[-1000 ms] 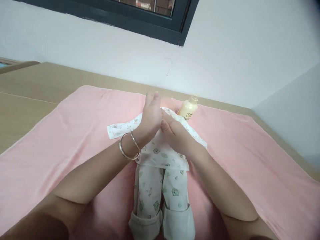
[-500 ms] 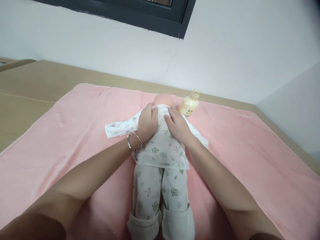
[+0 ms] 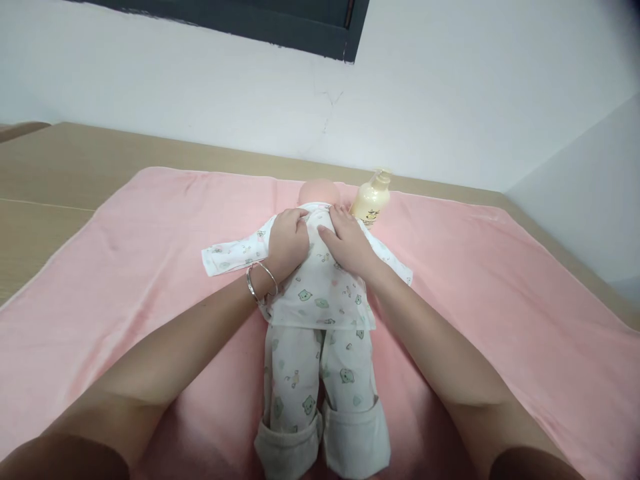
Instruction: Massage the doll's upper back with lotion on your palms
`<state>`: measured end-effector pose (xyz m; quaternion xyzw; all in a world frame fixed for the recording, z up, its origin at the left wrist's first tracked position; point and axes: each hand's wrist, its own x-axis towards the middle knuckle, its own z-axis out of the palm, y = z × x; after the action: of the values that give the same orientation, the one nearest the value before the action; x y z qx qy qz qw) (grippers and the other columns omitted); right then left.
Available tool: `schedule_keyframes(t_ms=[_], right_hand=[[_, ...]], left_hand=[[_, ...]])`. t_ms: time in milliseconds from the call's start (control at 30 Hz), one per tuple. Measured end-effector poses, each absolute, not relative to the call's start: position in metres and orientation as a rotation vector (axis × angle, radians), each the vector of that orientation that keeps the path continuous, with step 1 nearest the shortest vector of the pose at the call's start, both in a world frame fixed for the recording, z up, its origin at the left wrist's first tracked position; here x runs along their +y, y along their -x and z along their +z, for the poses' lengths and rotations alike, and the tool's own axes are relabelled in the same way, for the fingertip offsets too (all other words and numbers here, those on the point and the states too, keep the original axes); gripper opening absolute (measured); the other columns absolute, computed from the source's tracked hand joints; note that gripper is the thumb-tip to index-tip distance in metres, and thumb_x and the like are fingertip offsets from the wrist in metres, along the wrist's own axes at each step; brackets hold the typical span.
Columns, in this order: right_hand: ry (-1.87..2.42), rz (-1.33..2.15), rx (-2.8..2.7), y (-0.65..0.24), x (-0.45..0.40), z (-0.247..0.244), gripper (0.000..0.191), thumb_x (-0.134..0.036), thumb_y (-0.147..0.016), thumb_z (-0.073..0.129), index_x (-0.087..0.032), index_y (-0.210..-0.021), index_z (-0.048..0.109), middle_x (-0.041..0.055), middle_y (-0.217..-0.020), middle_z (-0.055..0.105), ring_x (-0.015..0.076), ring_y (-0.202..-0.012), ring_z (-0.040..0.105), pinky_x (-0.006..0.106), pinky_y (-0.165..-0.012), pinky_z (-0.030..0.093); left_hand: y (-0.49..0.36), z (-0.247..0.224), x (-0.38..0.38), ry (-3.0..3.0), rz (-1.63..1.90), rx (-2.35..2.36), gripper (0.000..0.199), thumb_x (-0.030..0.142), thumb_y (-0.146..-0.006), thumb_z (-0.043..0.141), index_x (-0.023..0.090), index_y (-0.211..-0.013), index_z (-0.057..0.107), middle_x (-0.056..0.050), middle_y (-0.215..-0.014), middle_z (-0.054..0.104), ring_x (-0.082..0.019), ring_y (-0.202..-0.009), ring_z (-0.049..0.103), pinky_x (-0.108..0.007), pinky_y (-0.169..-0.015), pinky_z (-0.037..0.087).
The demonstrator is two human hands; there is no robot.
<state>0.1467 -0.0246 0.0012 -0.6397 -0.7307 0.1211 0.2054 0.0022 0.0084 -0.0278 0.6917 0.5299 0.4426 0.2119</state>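
Observation:
A baby doll lies stretched out on a pink blanket, its smooth rounded head [image 3: 319, 191] at the far end. It wears a white top [image 3: 325, 293] printed with small green animals and matching trousers [image 3: 295, 373] with turned-up cuffs. My left hand [image 3: 289, 243] rests on the upper left of the top, near the shoulder, a silver bangle at the wrist; some of its fingertips are hard to see. On the upper right, my right hand [image 3: 347, 240] lies flat with fingers pointing to the collar. Both sleeves spread outward on the blanket.
A pale yellow pump bottle [image 3: 373, 199] stands just beyond the right sleeve. The pink blanket [image 3: 150, 233] covers much of a wooden table [image 3: 45, 173], which meets a white wall [image 3: 425, 100]. A dark window frame [image 3: 300, 30] is above.
The view has shifted slightly, so everything sits a little higher and further left. Both hands stay on the doll's top, with my left hand's fingers moved slightly at the collar.

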Motion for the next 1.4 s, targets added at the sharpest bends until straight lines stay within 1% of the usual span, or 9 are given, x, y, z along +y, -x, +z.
schedule_keyframes(t_ms=[133,300,567,800,967,1067,1167,1233,1400], right_hand=[[1.769,0.131,-2.099,-0.128,-0.05,-0.004,0.064,-0.031,-0.103,0.028,0.006,-0.155,0.035,0.026,-0.165,0.033,0.0375,-0.158,0.025,0.058,-0.129,0.023],[1.594,0.091,-2.236,-0.117,-0.065,-0.003,0.06,-0.024,-0.101,0.026,-0.001,-0.154,0.043,0.0194,-0.166,0.035,0.0325,-0.159,0.024,0.056,-0.131,0.018],[1.736,0.285,-2.005,-0.147,-0.026,-0.008,0.071,-0.047,-0.102,0.035,-0.003,-0.157,0.037,0.0219,-0.166,0.033,0.0334,-0.158,0.025,0.056,-0.13,0.018],[1.761,0.215,-2.054,-0.143,-0.029,-0.008,0.07,-0.042,-0.103,0.034,0.003,-0.156,0.036,0.0247,-0.164,0.035,0.0347,-0.156,0.029,0.055,-0.13,0.02],[1.744,0.188,-2.067,-0.145,-0.027,-0.008,0.067,-0.041,-0.103,0.033,0.002,-0.154,0.039,0.0248,-0.162,0.04,0.0356,-0.154,0.033,0.056,-0.129,0.023],[1.697,0.213,-2.178,-0.155,-0.022,-0.006,0.069,-0.04,-0.103,0.034,0.003,-0.156,0.036,0.0252,-0.164,0.034,0.0352,-0.156,0.029,0.053,-0.129,0.022],[1.603,0.255,-2.29,-0.166,-0.018,-0.004,0.07,-0.044,-0.104,0.031,0.001,-0.158,0.032,0.0231,-0.167,0.03,0.0328,-0.159,0.024,0.051,-0.13,0.023],[1.604,0.239,-2.296,-0.166,-0.02,-0.004,0.07,-0.044,-0.104,0.029,0.0,-0.158,0.033,0.0233,-0.166,0.031,0.0334,-0.158,0.026,0.054,-0.129,0.025],[1.799,0.058,-2.146,-0.141,-0.047,-0.002,0.065,-0.038,-0.104,0.027,0.002,-0.153,0.042,0.0266,-0.159,0.044,0.0368,-0.152,0.038,0.056,-0.127,0.028]], left_hand=[[-0.002,-0.027,0.008,-1.919,1.237,1.468,0.037,0.017,-0.089,0.038,0.017,-0.106,0.071,-0.009,-0.12,0.074,-0.023,-0.117,0.064,-0.043,-0.113,0.048],[-0.001,-0.026,0.007,-1.91,1.219,1.475,0.037,0.018,-0.089,0.038,0.017,-0.107,0.071,-0.01,-0.12,0.074,-0.023,-0.115,0.064,-0.043,-0.111,0.05],[-0.003,-0.024,0.005,-1.955,1.193,1.494,0.039,0.017,-0.091,0.036,0.017,-0.11,0.07,-0.01,-0.124,0.073,-0.023,-0.121,0.063,-0.043,-0.114,0.048],[-0.003,-0.023,0.005,-1.968,1.174,1.505,0.04,0.017,-0.092,0.035,0.015,-0.113,0.07,-0.011,-0.124,0.073,-0.023,-0.121,0.063,-0.042,-0.113,0.049],[-0.005,-0.016,0.0,-2.105,1.076,1.568,0.041,0.016,-0.094,0.034,0.015,-0.115,0.068,-0.013,-0.124,0.072,-0.026,-0.121,0.064,-0.045,-0.113,0.049],[-0.012,-0.01,-0.016,-2.376,0.851,1.664,0.04,0.012,-0.093,0.035,0.01,-0.116,0.068,-0.018,-0.119,0.072,-0.03,-0.12,0.065,-0.048,-0.117,0.044],[-0.018,-0.009,-0.03,-2.577,0.764,1.687,0.045,0.012,-0.093,0.035,0.001,-0.129,0.06,-0.025,-0.132,0.065,-0.035,-0.131,0.058,-0.049,-0.119,0.041],[-0.017,-0.011,-0.03,-2.624,0.775,1.66,0.047,0.013,-0.095,0.034,0.0,-0.133,0.057,-0.025,-0.136,0.063,-0.035,-0.132,0.057,-0.049,-0.116,0.043],[0.0,-0.017,0.0,-2.545,0.754,1.556,0.033,0.022,-0.096,0.034,0.011,-0.1,0.066,-0.019,-0.107,0.071,-0.031,-0.108,0.064,-0.047,-0.1,0.051]])
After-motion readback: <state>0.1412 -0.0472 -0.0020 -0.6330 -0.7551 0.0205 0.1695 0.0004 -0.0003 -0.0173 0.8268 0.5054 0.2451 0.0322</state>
